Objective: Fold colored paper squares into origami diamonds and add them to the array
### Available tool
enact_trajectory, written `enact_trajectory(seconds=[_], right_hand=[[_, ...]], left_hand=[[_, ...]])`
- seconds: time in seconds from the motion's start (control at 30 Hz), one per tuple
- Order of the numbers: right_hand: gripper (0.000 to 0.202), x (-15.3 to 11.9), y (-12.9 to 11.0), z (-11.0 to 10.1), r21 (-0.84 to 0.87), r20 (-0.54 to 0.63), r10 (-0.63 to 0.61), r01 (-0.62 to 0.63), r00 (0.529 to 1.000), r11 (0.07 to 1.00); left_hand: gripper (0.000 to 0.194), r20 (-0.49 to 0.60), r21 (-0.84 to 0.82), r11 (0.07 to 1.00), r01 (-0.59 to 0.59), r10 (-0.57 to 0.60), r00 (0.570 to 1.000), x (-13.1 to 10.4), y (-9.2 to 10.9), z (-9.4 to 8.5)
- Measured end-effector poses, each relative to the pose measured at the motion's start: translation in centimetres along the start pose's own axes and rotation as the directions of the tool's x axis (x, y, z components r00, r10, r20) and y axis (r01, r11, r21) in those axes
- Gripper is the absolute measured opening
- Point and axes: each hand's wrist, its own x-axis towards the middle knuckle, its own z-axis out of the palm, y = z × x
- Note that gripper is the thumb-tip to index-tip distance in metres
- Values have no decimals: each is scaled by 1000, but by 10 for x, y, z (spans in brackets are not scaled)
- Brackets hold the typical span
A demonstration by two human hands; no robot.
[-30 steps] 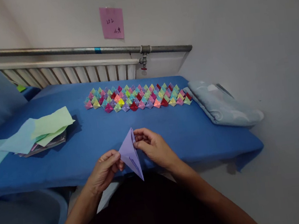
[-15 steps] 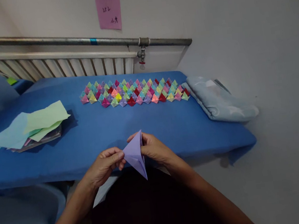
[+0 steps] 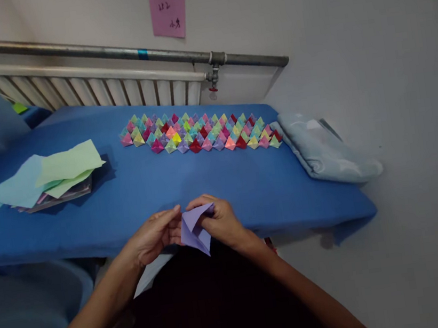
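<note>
A purple sheet of origami paper [image 3: 192, 231], folded with pointed flaps standing apart, is held over the near edge of the table. My right hand [image 3: 220, 220] grips it from the right, thumb inside the fold and fingers behind the upper flap. On its left side is my left hand [image 3: 159, 233], fingers stretched out and thumb raised off the paper. Those fingertips reach the paper's left edge; whether they press on it I cannot tell. Beyond the hands, several rows of small folded paper pieces [image 3: 195, 145] in many colours stand on the blue tablecloth [image 3: 145, 187].
Loose green and blue paper sheets [image 3: 69, 165] lie on a stack at the left. A folded light-blue blanket [image 3: 322, 150] rests at the right end. A radiator [image 3: 109, 95] and a metal pipe [image 3: 107, 52] run behind the table. A pink note [image 3: 168, 9] hangs on the wall.
The purple paper has turned and its folds have spread apart. My left thumb and fingers have come off their pinch on its left corner. The view has shifted slightly.
</note>
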Motion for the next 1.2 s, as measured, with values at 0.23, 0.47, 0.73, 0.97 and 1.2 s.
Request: enact_trajectory(seconds=[0.23, 0.47, 0.73, 0.97, 1.2], right_hand=[[28, -2, 3, -7, -322, 162, -321, 358, 933, 877], [24, -2, 0, -9, -397, 262, -391, 468, 882, 790], [33, -9, 0, -14, -473, 303, -431, 527, 850, 706], [25, -19, -10, -21, -48, -101, 130, -135, 986, 990], [54, -12, -32, -6, 326, 157, 505, -527, 849, 784]], left_hand=[[34, -114, -34, 999, 22, -26, 993, 1, 3, 4], [35, -151, -43, 999, 28, -34, 988, -1, 7, 5], [37, -202, 62, 998, -11, 23, 979, -3, 13, 7], [46, -238, 357, 899, -253, 350, 906, -7, 12, 3], [45, -183, 577, 754, -315, 495, 850, -10, 12, 12]])
